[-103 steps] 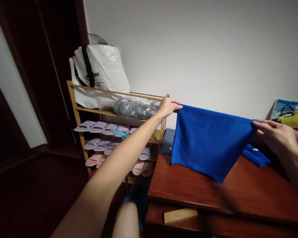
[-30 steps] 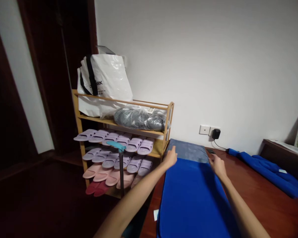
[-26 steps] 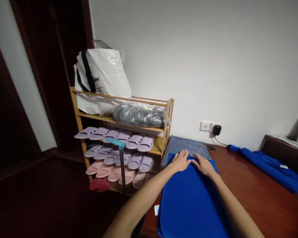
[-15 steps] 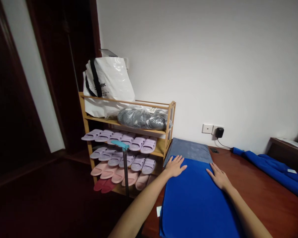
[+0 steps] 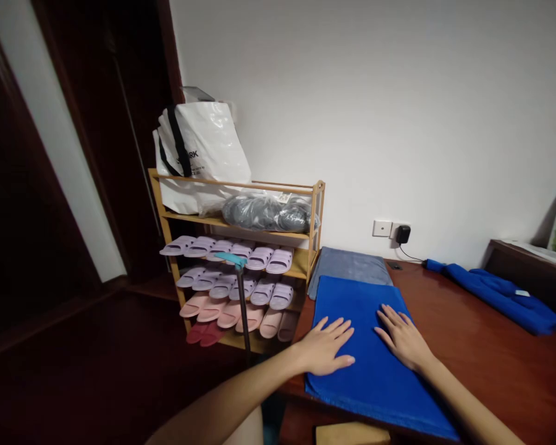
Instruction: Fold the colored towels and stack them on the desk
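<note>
A blue cloth (image 5: 356, 303) lies flat near the left end of the reddish-brown table (image 5: 463, 327), its near edge close to the table's front. My left hand (image 5: 327, 346) rests palm down on the cloth's left side with the fingers spread. On the right side of the same cloth lies my right hand (image 5: 403, 337), flat, fingers stretched out. Beyond it a folded grey-blue cloth (image 5: 352, 266) sits against the wall, partly overlapped by the blue one.
Left of the table stands a wooden shoe rack (image 5: 234, 225) with rows of slippers (image 5: 259, 290), a white bag (image 5: 204, 145) and plastic-wrapped grey things (image 5: 269, 212). A pole with a teal top (image 5: 241, 272) rises before it. Another blue cloth (image 5: 491, 290) lies bunched at right.
Both hands have moved nearer to me over the blue cloth. The cloth's near edge now shows, and the camera view has shifted slightly.
</note>
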A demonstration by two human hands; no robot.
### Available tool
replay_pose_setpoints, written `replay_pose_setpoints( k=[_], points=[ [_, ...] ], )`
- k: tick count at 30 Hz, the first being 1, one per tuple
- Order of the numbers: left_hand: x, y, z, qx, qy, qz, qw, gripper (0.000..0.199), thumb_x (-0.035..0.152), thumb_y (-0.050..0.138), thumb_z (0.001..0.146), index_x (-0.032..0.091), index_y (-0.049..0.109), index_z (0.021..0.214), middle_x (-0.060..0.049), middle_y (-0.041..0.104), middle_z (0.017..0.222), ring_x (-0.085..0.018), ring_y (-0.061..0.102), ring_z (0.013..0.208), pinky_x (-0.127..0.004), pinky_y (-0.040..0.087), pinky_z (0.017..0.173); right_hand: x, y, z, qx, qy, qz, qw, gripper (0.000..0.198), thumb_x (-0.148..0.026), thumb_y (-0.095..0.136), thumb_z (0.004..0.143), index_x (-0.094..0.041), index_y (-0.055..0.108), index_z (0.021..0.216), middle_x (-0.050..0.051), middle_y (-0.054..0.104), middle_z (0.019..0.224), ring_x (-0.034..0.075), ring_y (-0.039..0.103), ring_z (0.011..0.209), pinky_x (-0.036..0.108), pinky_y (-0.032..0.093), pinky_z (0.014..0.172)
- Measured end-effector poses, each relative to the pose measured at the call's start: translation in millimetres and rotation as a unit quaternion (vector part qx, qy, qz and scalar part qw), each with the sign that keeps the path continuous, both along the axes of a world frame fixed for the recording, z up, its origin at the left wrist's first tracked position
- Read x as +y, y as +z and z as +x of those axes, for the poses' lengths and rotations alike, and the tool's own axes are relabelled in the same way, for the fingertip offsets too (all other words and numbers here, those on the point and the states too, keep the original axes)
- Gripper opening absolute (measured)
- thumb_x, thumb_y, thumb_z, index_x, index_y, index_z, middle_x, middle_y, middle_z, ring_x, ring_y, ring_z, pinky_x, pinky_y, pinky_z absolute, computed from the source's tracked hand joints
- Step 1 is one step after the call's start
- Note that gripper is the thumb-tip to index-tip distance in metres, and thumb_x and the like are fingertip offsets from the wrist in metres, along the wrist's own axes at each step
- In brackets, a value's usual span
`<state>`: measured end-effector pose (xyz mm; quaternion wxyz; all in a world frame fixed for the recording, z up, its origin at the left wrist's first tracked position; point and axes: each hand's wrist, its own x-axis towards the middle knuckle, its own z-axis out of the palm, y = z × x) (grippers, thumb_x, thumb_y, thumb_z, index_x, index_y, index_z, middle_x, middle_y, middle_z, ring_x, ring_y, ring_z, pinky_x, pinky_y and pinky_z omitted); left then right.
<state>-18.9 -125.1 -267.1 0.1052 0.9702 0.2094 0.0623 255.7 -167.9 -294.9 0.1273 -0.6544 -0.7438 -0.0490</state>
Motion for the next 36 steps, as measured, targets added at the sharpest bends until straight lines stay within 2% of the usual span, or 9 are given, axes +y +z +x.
replay_pose_setpoints(
  k=[4,8,15,18,21,24,27,31,36],
  points=[
    [-17.0,10.6,-9.3,-0.033,-0.023,0.005,0.999,0.068,0.061,0.031,0.092,0.022,0.022,0.147,-0.008,0.019,0.152,-0.025,0.013,0.140,-0.048,0.008,0.113,-34.9,10.1,-11.7,0.017,0.044,-0.035,0.998,0.060,-0.059,0.027,0.089,-0.032,0.026,0.143,0.001,0.020,0.150,0.021,0.018,0.139,0.047,0.018,0.114],
    [-30.9,8.2,-22.8,-0.026,-0.036,-0.027,0.999,0.068,0.062,0.034,0.091,0.026,0.020,0.147,-0.007,0.020,0.152,-0.027,0.015,0.140,-0.051,0.010,0.112,-70.5,3.9,-20.2,0.039,0.056,-0.095,0.993,0.059,-0.059,0.026,0.089,-0.040,0.011,0.144,-0.004,0.010,0.152,0.022,0.010,0.140,0.050,0.016,0.114],
    [-45.7,15.2,-31.8,-0.015,-0.038,-0.023,0.999,0.065,0.056,0.038,0.093,0.026,0.019,0.147,-0.008,0.019,0.152,-0.027,0.013,0.140,-0.054,0.010,0.111,-86.4,1.2,-26.0,0.036,0.045,-0.111,0.992,0.062,-0.061,0.026,0.088,-0.041,0.007,0.144,-0.004,0.006,0.152,0.020,0.007,0.140,0.051,0.012,0.114],
    [-61.9,14.9,-35.1,0.018,-0.035,0.016,0.999,0.081,0.050,0.058,0.084,0.024,0.016,0.148,-0.009,0.018,0.153,-0.030,0.013,0.139,-0.057,0.012,0.110,-98.8,-0.7,-30.1,0.023,0.045,-0.105,0.993,0.062,-0.060,0.025,0.089,-0.039,0.006,0.144,-0.004,0.007,0.152,0.020,0.007,0.140,0.051,0.014,0.114],
    [-80.7,3.4,-39.3,0.053,-0.018,0.091,0.994,0.101,0.023,0.075,0.068,0.019,0.014,0.148,-0.009,0.017,0.153,-0.034,0.012,0.139,-0.059,0.015,0.110,-115.2,-6.7,-33.8,-0.003,0.046,-0.089,0.995,0.063,-0.059,0.026,0.089,-0.038,0.004,0.145,-0.004,0.008,0.151,0.021,0.010,0.140,0.051,0.019,0.113],
    [-94.6,-11.8,-47.1,0.049,-0.008,0.181,0.982,0.089,-0.003,0.060,0.071,0.019,0.019,0.147,-0.007,0.023,0.151,-0.032,0.019,0.138,-0.054,0.024,0.110,-129.8,-15.9,-36.5,-0.056,0.063,-0.027,0.996,0.071,-0.059,0.033,0.087,-0.034,0.004,0.146,-0.001,0.014,0.150,0.025,0.018,0.138,0.051,0.028,0.109],
    [-101.6,-21.3,-58.8,-0.006,-0.021,0.245,0.969,0.073,-0.010,0.043,0.078,0.019,0.029,0.144,-0.003,0.032,0.148,-0.027,0.026,0.136,-0.047,0.031,0.109,-139.9,-25.0,-38.0,-0.130,0.087,0.106,0.982,0.083,-0.056,0.046,0.080,-0.025,0.010,0.148,0.006,0.027,0.147,0.028,0.034,0.132,0.045,0.037,0.100],
    [-107.2,-20.7,-74.8,-0.040,-0.046,0.265,0.962,0.061,-0.008,0.040,0.082,0.019,0.041,0.137,-0.002,0.041,0.144,-0.025,0.030,0.135,-0.045,0.034,0.108,-147.6,-28.9,-39.0,-0.206,0.100,0.247,0.942,0.081,-0.039,0.051,0.073,-0.015,0.024,0.145,0.008,0.039,0.141,0.026,0.042,0.126,0.039,0.034,0.099],
    [-115.7,-8.0,-88.6,-0.034,-0.088,0.289,0.953,0.041,0.017,0.047,0.093,0.016,0.046,0.134,-0.003,0.047,0.140,-0.028,0.034,0.132,-0.044,0.035,0.107,-153.0,-22.7,-43.0,-0.238,0.112,0.313,0.913,0.079,-0.057,0.044,0.079,-0.013,0.030,0.143,0.009,0.053,0.130,0.026,0.051,0.116,0.039,0.032,0.097]
  ],
)
